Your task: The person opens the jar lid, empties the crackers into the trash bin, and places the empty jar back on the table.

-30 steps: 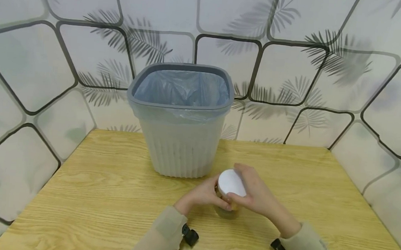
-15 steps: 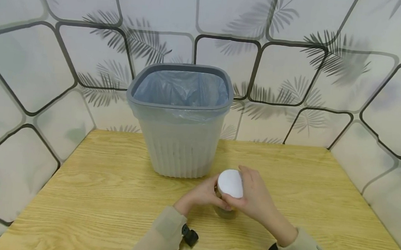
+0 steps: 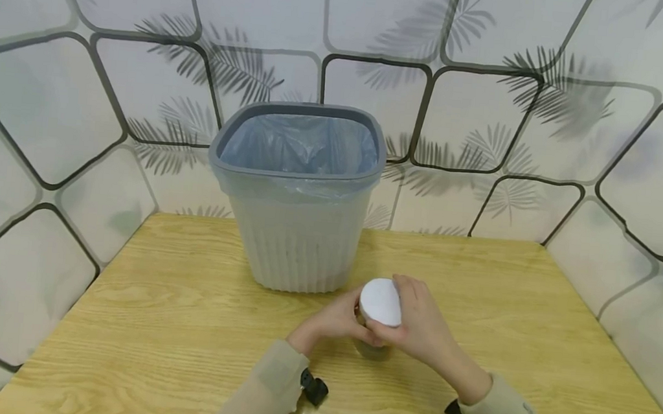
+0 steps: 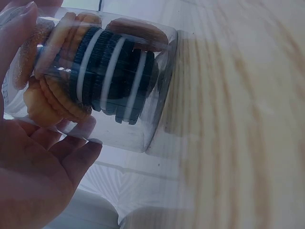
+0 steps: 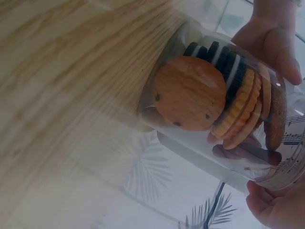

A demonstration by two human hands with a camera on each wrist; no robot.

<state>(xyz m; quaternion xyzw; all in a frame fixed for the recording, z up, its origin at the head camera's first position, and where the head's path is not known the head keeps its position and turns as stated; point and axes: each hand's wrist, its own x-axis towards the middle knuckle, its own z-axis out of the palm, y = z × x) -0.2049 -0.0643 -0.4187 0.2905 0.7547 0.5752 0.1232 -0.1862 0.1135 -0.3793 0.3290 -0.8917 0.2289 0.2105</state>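
A clear jar (image 4: 126,136) of cookies stands upright on the wooden table, topped by a white lid (image 3: 379,302). Dark sandwich cookies (image 4: 112,76) with white filling and golden crimped cookies (image 5: 240,107) lie inside, along with a round brown cookie (image 5: 189,93). My left hand (image 3: 335,319) grips the upper side of the jar, thumb in front and fingers round the far side. From the right, my right hand (image 3: 424,325) holds the lid, thumb on its near edge and fingers at its far edge. Its palm hides part of the lid.
Behind and left of the jar, close to it, stands a tall whitish wastebasket (image 3: 300,237) with a grey rim and a bluish plastic liner. Patterned wall covering (image 3: 473,120) encloses the back and sides of the wooden table (image 3: 170,324).
Over the lid, my right hand has turned slightly, its thumb sliding left along the near edge and its fingers shifting right. The left hand keeps its hold on the jar.
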